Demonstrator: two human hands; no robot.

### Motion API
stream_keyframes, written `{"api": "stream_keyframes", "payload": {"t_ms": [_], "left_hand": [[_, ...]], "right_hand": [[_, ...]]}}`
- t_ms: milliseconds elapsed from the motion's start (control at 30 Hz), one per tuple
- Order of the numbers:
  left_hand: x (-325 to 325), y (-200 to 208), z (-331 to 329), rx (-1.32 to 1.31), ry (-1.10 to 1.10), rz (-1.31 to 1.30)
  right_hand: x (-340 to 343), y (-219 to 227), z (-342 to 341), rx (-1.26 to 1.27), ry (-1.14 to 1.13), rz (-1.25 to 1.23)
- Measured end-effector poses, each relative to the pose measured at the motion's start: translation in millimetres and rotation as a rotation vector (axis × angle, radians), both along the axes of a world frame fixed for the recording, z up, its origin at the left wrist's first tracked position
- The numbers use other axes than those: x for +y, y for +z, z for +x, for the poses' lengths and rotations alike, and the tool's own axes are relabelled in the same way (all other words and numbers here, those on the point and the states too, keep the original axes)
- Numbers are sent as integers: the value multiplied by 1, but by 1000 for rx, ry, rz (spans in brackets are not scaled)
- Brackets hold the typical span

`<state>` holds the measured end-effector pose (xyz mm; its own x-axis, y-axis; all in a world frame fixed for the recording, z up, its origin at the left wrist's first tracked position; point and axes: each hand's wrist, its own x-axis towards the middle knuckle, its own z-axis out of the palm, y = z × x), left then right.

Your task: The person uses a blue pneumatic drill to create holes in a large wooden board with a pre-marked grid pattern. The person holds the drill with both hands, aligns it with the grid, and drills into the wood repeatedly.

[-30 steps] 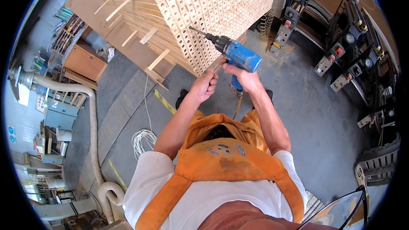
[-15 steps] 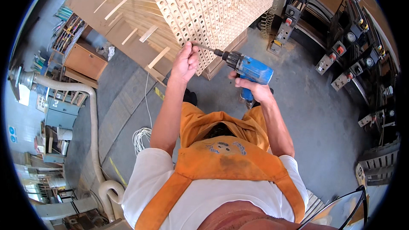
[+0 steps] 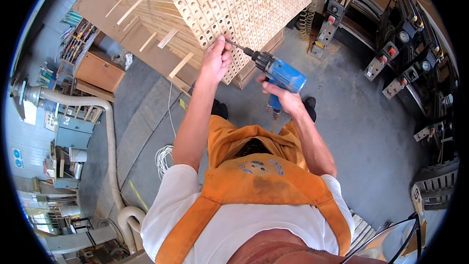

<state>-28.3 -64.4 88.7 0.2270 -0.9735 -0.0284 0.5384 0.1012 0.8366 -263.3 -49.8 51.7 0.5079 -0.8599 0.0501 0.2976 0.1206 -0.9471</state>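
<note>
My right hand [image 3: 286,97] is wrapped round the handle of a blue pistol-grip drill [image 3: 288,74]. From its black chuck a long thin bit [image 3: 238,46] points up and left. My left hand [image 3: 215,61] is closed in a pinch at the bit's far end; the fingertips hide whatever is between them. Just behind those fingers stands a large pale wooden block panel [image 3: 234,0] covered in rows of round holes. A few holes near the left hand look darker than the others.
Slatted wood with protruding strips [image 3: 181,64] adjoins the panel's left side. A coiled white cable [image 3: 163,161] lies on the floor at left, near a ribbed hose [image 3: 111,151]. Machine units with gauges [image 3: 403,36] line the right. A wooden cabinet [image 3: 99,71] stands at far left.
Both hands and the drill have moved slightly up toward the panel, the drill also a little left. The left fingers still pinch at the bit's end.
</note>
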Motion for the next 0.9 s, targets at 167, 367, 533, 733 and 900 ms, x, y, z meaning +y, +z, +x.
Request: {"api": "stream_keyframes", "payload": {"t_ms": [167, 367, 533, 733, 900], "left_hand": [[-7, -10, 1, 110, 46, -53], [25, -47, -6, 16, -140, 235], [50, -71, -21, -55, -265, 261], [55, -74, -11, -211, -51, 266], [55, -62, -11, -136, -1, 207]], "right_hand": [[-4, 18, 22, -91, -23, 54], [-10, 19, 21, 38, -9, -96], [-10, 18, 21, 27, -26, -83], [-14, 15, 22, 87, -14, -136], [-14, 19, 22, 30, -3, -122]]}}
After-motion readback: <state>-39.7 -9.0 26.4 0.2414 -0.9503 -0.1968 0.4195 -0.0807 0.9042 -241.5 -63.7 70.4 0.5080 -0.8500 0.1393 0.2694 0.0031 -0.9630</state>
